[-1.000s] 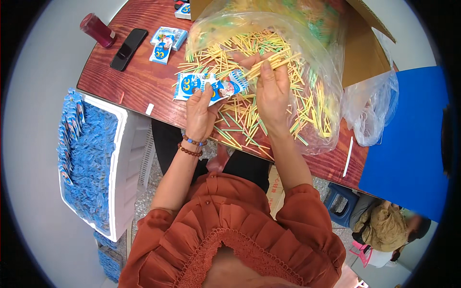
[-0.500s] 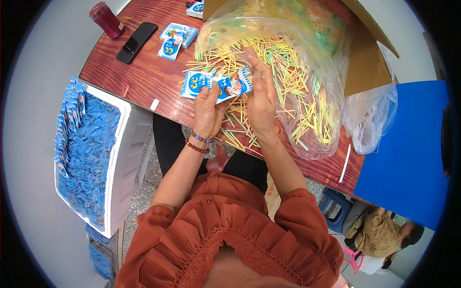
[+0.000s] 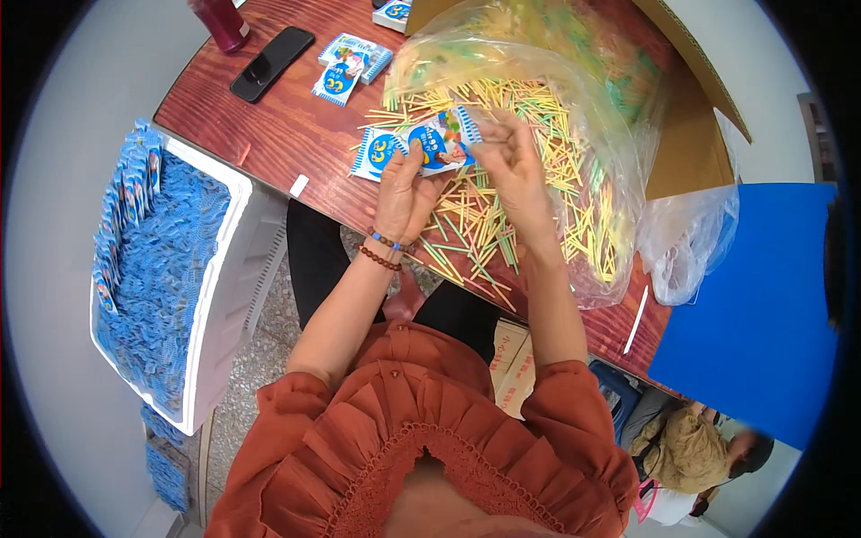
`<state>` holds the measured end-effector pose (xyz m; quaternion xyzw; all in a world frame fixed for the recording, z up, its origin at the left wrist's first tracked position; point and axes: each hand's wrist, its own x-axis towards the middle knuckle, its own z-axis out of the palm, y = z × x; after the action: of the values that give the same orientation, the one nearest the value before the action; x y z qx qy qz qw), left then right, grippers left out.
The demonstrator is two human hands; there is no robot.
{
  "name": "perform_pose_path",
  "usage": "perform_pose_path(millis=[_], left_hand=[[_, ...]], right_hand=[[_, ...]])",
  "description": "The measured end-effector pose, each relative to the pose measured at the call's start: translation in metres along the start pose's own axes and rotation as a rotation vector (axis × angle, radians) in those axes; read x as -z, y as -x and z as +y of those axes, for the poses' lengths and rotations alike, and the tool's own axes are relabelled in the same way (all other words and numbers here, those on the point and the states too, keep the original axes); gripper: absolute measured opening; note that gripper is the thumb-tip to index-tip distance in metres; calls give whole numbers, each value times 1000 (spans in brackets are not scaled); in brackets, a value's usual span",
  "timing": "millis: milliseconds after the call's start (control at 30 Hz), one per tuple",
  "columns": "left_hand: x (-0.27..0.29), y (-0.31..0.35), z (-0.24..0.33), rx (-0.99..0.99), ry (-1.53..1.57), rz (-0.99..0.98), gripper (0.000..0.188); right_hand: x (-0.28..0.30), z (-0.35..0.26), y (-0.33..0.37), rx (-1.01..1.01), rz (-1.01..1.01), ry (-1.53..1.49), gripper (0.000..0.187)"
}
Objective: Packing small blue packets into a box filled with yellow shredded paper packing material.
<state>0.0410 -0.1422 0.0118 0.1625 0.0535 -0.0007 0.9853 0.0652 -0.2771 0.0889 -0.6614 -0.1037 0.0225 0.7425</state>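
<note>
My left hand (image 3: pixel 405 199) grips two small blue-and-white packets, thumb on top and fingers underneath. One packet (image 3: pixel 441 143) lies tilted over the other packet (image 3: pixel 373 156). At the right end of the upper packet is my right hand (image 3: pixel 520 175), its fingers curled and its thumb close to the packet's edge. What sits between those fingertips, if anything, I cannot make out. Beneath both hands, many thin yellow, green and pink sticks (image 3: pixel 484 220) spread over the table and out of a clear plastic bag (image 3: pixel 587 134).
On the red-brown table (image 3: pixel 215 117) are a phone (image 3: pixel 272 65), a dark red jar (image 3: pixel 221 22) and more packets (image 3: pixel 345 70). A white foam box (image 3: pixel 235 211) full of blue packets stands left. A cardboard box (image 3: pixel 695 134) and blue board (image 3: pixel 749 305) are right; another person (image 3: pixel 695 448) sits lower right.
My right hand has gone from stretched fingers to curled ones at the packet's right end. The upper packet is tilted more. The whole view has shifted slightly.
</note>
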Motion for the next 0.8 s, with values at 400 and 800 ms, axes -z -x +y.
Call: perform_pose_path(millis=[400,800], left_hand=[[23,-7,71,-286,-362,192,18],[49,-36,119,-372,-718,323,53]], right_hand=[[-72,23,-64,-176,-239,169,11],[-109,100,-159,229,-70,721,28]])
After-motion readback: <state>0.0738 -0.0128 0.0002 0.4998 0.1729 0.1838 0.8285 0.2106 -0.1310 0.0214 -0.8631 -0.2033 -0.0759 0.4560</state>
